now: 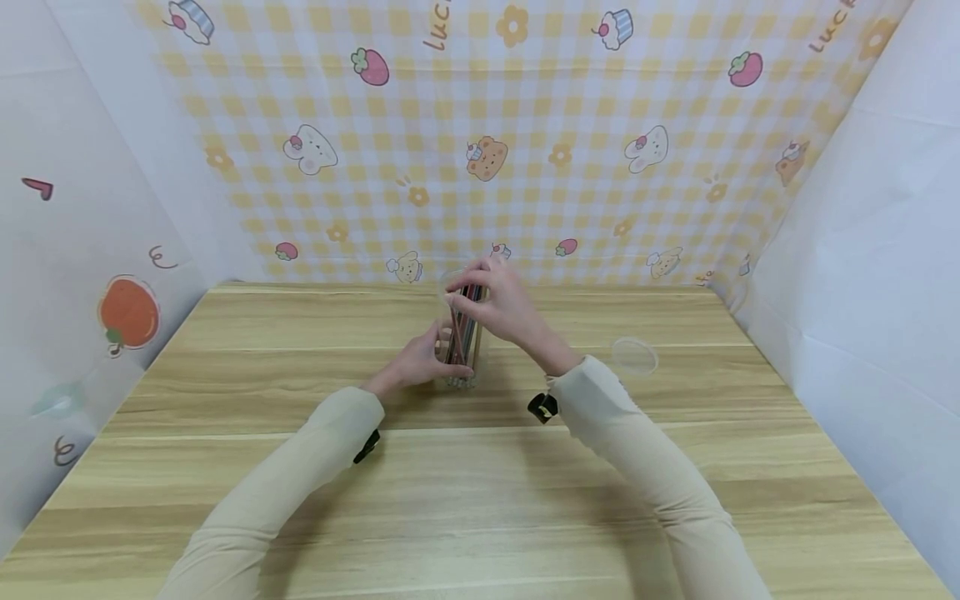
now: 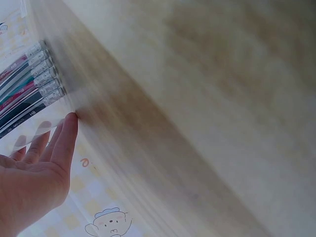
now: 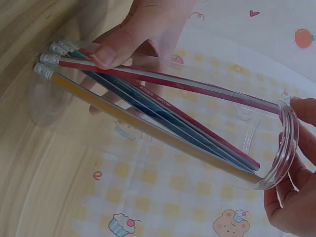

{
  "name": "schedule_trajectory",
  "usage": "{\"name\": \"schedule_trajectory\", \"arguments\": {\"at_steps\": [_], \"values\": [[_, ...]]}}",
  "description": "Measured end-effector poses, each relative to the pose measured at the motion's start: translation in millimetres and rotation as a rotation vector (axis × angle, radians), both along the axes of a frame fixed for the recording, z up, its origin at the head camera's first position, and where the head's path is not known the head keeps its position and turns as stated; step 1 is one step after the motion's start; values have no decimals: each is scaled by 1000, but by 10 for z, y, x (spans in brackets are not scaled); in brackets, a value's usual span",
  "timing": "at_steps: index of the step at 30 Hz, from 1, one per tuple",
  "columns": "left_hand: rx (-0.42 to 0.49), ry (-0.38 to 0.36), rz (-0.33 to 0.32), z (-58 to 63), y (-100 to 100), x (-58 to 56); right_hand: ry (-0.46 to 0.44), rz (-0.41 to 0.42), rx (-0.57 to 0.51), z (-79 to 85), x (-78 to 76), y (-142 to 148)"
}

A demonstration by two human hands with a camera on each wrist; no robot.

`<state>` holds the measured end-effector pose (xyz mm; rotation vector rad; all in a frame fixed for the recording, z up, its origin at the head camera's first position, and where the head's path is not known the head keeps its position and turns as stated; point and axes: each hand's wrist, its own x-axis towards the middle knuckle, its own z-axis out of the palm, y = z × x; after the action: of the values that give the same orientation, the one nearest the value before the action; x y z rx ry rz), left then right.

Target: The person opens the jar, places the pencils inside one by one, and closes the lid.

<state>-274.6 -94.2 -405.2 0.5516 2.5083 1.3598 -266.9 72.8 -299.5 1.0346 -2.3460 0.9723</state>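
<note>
A clear jar (image 3: pixel 292 155) stands on the table with several pencils (image 1: pixel 465 333) inside, silver ferrule ends down. Its lower part is held by my left hand (image 1: pixel 417 362), thumb across the near side and fingers round the back. At the top, my right hand (image 1: pixel 504 302) grips the jar's mouth, thumb on one side of the rim and fingers on the other. In the right wrist view a yellow pencil (image 3: pixel 113 111) and a red-and-grey pencil (image 3: pixel 173 81) lean apart from the darker ones. The left wrist view shows the pencils' lower ends (image 2: pixel 44 76) side by side.
A round clear lid (image 1: pixel 656 360) lies on the wooden table (image 1: pixel 465 500) to the right of the jar. Behind the table's far edge hangs a yellow checked cloth (image 1: pixel 420 108), with white sheets (image 1: pixel 855 250) at both sides.
</note>
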Motion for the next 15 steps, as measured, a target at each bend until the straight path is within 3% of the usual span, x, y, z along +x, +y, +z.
{"name": "schedule_trajectory", "arguments": {"at_steps": [9, 15], "values": [[10, -4, -3, 0, 0, -7, -86, 52, -53, 52, 5, 28], [14, -10, 10, -4, 1, -6, -143, 6, -138, 62, -21, 99]]}}
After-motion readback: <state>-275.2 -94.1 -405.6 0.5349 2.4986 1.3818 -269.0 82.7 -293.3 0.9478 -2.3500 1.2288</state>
